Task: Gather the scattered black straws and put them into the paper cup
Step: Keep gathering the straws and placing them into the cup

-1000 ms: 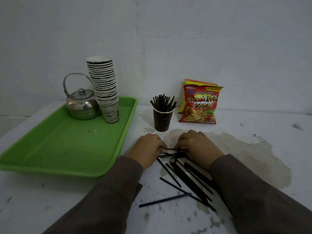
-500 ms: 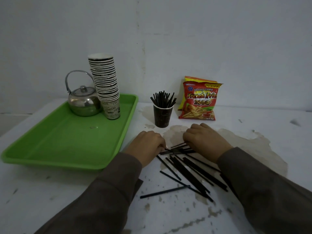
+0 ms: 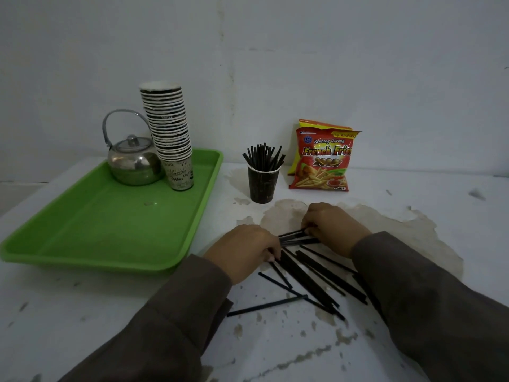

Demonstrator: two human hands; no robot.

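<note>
Several black straws (image 3: 311, 277) lie scattered on the white table in front of me. A small bundle of straws (image 3: 293, 237) stretches between my two hands. My right hand (image 3: 334, 228) grips one end of that bundle with curled fingers. My left hand (image 3: 243, 250) rests knuckles-up with its fingertips curled on the other end of the bundle. Behind my hands stands a dark paper cup (image 3: 263, 183) with many straws upright in it.
A green tray (image 3: 104, 230) on the left carries a metal kettle (image 3: 132, 164) and a tall stack of paper cups (image 3: 170, 136). Two red snack bags (image 3: 322, 158) lean against the wall, right of the straw cup. A brownish stain (image 3: 407, 232) marks the table.
My hands have drawn apart, the right moving back and to the right, and the bundle of straws now shows between them. The view has tilted slightly down.
</note>
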